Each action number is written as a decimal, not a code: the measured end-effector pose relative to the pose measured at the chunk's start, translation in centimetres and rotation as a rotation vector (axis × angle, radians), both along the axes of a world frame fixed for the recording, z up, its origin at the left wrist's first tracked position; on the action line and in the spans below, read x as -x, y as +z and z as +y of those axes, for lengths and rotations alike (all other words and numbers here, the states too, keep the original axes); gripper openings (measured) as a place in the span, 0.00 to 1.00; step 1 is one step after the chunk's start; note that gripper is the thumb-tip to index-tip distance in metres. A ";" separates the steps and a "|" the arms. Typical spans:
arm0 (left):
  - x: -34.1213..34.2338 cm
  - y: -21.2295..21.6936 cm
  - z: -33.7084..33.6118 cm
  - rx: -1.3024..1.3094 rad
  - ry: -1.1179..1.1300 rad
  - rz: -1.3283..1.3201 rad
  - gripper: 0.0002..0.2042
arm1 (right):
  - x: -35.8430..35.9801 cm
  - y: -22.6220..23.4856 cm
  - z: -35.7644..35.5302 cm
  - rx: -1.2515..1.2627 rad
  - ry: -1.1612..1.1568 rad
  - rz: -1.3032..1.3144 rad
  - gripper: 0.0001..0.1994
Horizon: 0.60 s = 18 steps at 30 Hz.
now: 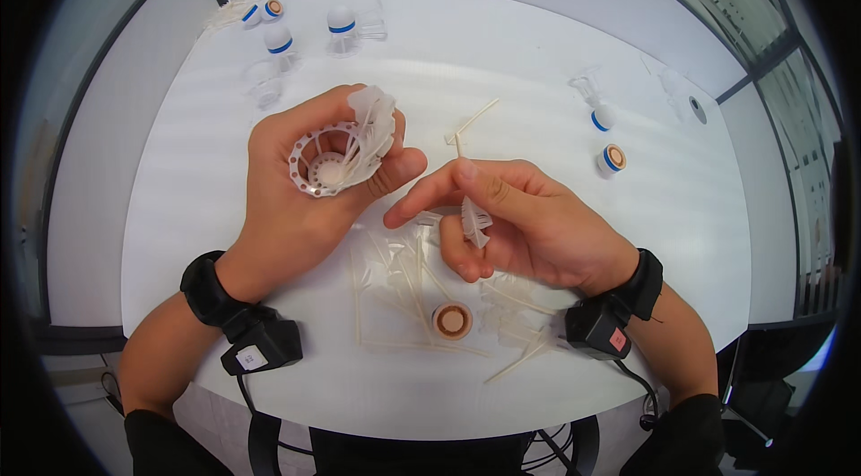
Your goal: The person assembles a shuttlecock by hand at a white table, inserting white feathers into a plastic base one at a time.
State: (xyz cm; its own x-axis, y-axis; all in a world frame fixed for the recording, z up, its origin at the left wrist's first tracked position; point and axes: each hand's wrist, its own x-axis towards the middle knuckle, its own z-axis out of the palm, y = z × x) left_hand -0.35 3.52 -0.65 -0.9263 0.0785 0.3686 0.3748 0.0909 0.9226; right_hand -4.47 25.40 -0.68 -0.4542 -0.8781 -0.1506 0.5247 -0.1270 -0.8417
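My left hand (300, 175) is closed round a white plastic cup-shaped cage (328, 173) with a ring of holes along its rim. Translucent white leaf-like pieces (370, 122) stick up from the cage's right side, beside my thumb. To the right, my right hand (534, 220) pinches a thin cream stem (460, 146) between thumb and fingers. A small ribbed white leaf-like piece (475, 223) shows under that thumb, against the curled fingers; whether it joins the stem is hidden. The two hands are apart, above the table.
Clear plastic bags (390, 274) and thin cream sticks (421, 347) lie on the white table (269, 395), near a round brown-topped piece (452, 321). White domed pieces with blue bands (341, 20) stand at the far left, and similar ones (612, 158) at the right. Another stick (477, 116) lies beyond my hands.
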 end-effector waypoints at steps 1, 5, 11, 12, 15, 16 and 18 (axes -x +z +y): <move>0.1 -0.3 0.0 0.000 0.001 0.017 0.10 | -0.3 0.3 -0.2 -0.048 -0.047 -0.008 0.25; 0.5 -0.7 -0.1 -0.005 -0.033 0.032 0.11 | 0.0 0.0 0.0 -0.038 -0.016 0.004 0.25; 0.8 -1.1 -0.4 0.011 -0.028 0.031 0.11 | -0.1 0.3 -0.1 -0.050 -0.029 0.017 0.25; 0.8 -1.1 -0.4 0.007 -0.021 0.031 0.11 | -0.1 0.3 0.0 -0.039 -0.024 0.018 0.25; 0.6 -0.9 -0.1 0.046 -0.042 0.045 0.10 | -0.1 0.1 0.1 -0.045 -0.032 0.003 0.25; 0.5 -0.8 0.0 0.069 -0.058 0.038 0.13 | -0.1 0.1 0.1 -0.042 -0.026 -0.003 0.25; 0.5 -0.5 -0.2 0.078 -0.074 0.036 0.12 | 0.0 0.0 0.1 -0.044 -0.022 0.012 0.25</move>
State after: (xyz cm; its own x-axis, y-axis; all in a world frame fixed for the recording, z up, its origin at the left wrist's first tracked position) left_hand -0.84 3.31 -1.10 -0.9032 0.1762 0.3914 0.4158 0.1330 0.8997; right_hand -4.44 25.48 -0.63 -0.4754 -0.8605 -0.1833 0.5122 -0.1013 -0.8528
